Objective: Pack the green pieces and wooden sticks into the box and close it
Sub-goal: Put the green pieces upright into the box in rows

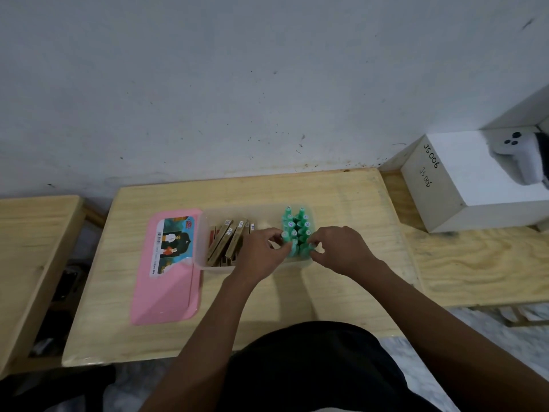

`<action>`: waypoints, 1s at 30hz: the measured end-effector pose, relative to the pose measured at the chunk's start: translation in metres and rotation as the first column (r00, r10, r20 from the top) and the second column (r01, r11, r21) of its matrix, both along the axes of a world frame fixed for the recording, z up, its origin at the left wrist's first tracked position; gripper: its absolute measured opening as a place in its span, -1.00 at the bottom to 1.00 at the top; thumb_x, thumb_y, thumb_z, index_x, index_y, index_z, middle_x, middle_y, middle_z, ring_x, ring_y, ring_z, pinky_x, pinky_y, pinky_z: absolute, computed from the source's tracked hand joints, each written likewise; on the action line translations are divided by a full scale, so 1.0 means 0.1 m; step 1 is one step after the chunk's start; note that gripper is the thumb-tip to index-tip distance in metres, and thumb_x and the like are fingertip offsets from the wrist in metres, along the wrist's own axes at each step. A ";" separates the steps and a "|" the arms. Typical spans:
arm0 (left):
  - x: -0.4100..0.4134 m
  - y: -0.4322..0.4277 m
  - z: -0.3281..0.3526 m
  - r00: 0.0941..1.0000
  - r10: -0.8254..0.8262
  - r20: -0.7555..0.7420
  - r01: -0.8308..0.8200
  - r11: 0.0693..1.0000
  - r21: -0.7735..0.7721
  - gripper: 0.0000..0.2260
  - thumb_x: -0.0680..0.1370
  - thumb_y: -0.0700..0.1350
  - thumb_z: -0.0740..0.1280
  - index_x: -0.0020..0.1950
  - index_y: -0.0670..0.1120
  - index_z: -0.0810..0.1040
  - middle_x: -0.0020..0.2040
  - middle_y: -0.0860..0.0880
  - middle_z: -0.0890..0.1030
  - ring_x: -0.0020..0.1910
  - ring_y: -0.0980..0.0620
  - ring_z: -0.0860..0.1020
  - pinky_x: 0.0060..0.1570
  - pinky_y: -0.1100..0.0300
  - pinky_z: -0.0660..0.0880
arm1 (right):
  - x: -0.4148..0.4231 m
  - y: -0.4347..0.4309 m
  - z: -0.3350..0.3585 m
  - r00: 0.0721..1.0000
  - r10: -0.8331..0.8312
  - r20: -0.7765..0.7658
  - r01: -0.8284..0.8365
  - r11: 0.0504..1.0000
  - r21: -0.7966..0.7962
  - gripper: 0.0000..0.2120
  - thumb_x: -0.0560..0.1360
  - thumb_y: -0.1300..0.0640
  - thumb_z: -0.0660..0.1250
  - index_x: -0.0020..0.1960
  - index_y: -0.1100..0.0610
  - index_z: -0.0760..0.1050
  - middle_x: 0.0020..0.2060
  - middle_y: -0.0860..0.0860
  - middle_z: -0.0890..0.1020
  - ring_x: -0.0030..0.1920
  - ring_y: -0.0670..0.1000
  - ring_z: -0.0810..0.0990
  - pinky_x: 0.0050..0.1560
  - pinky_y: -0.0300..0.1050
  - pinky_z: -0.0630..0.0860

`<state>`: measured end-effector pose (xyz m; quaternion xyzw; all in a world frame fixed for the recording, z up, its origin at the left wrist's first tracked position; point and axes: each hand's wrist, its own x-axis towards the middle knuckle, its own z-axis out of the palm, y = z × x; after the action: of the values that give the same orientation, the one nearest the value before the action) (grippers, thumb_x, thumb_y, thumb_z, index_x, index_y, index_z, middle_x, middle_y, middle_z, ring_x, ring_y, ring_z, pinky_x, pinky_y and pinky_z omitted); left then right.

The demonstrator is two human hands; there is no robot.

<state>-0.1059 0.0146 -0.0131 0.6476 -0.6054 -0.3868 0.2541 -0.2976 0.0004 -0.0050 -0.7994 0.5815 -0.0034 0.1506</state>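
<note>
We have both hands down in the translucent box (205, 233), which sits near the middle of the wooden surface (341, 200). The green pieces (297, 230) stand packed upright in rows at the box's 3 o'clock end, and the wooden sticks (227, 242) lie slanted in a loose bundle at its 9 o'clock end. Our left hand (260, 254) pinches a green piece at the near edge of the cluster, fingers curled round it; our right hand (338, 248) has its fingertips closed on another at the cluster's 5 o'clock corner. These pieces look like small, light, hard plastic, likely to tip if nudged, so we judge the best grip is by the narrow tops, easing each straight down. The sticks look stiff and light, easy to gather along their length. The pink lid (166, 269) lies flat just beside the box at 9 o'clock, touching its wall. Our hands hide the box's middle and near wall, and the labels on pieces and sticks are too small to read.
</note>
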 end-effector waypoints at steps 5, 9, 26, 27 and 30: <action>-0.02 0.01 -0.10 0.997 -0.044 0.067 0.041 0.998 0.055 -0.81 0.40 0.07 0.36 -0.13 0.00 0.66 -0.22 0.08 0.67 -0.38 0.14 0.54 -0.21 0.06 0.59 | 0.13 -0.07 -0.07 0.995 -0.034 -0.099 0.033 0.999 -0.017 -0.77 0.47 0.00 0.30 0.09 -0.06 0.62 -0.01 -0.07 0.67 0.02 0.02 0.60 0.02 -0.09 0.40; -0.07 0.00 -0.10 0.995 -0.056 0.087 0.048 0.995 0.084 -0.88 0.43 -0.03 0.38 -0.15 -0.04 0.65 -0.22 0.06 0.67 -0.26 0.03 0.62 -0.16 0.01 0.59 | 0.16 -0.07 -0.11 0.990 -0.060 -0.125 0.055 0.998 -0.044 -0.79 0.46 0.01 0.34 0.07 -0.08 0.63 -0.04 -0.08 0.68 0.00 0.00 0.59 0.00 -0.10 0.36; -0.19 -0.09 -0.19 0.990 -0.060 0.126 0.038 0.985 0.171 -0.85 0.40 -0.18 0.42 -0.06 -0.13 0.70 -0.13 -0.08 0.70 -0.20 0.03 0.61 -0.39 0.34 0.36 | 0.14 -0.06 -0.06 0.991 -0.085 -0.101 0.085 0.996 -0.005 -0.82 0.50 -0.04 0.31 0.03 -0.10 0.65 -0.04 -0.11 0.70 0.00 -0.04 0.63 0.08 -0.08 0.39; -0.20 -0.09 -0.20 0.991 -0.057 0.119 0.035 0.984 0.177 -0.86 0.40 -0.19 0.42 -0.07 -0.13 0.70 -0.14 -0.09 0.70 -0.18 0.02 0.62 -0.33 0.31 0.40 | 0.13 -0.05 -0.05 0.991 -0.083 -0.102 0.083 0.997 -0.004 -0.82 0.50 -0.04 0.31 0.03 -0.10 0.65 -0.03 -0.12 0.70 0.00 -0.04 0.63 0.07 -0.08 0.39; -0.20 -0.09 -0.23 0.993 -0.054 0.101 0.034 0.983 0.183 -0.87 0.40 -0.19 0.43 -0.07 -0.12 0.70 -0.15 -0.09 0.70 -0.19 0.03 0.63 -0.25 0.28 0.44 | 0.13 -0.05 -0.04 0.991 -0.091 -0.097 0.092 0.996 0.007 -0.81 0.49 -0.05 0.31 0.04 -0.11 0.65 -0.03 -0.12 0.70 0.00 -0.04 0.62 0.07 -0.07 0.40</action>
<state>-0.1261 0.0056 -0.0363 0.6740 -0.5946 -0.4108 0.1534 -0.2844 -0.0042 -0.0091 -0.7703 0.6241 0.0316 0.1267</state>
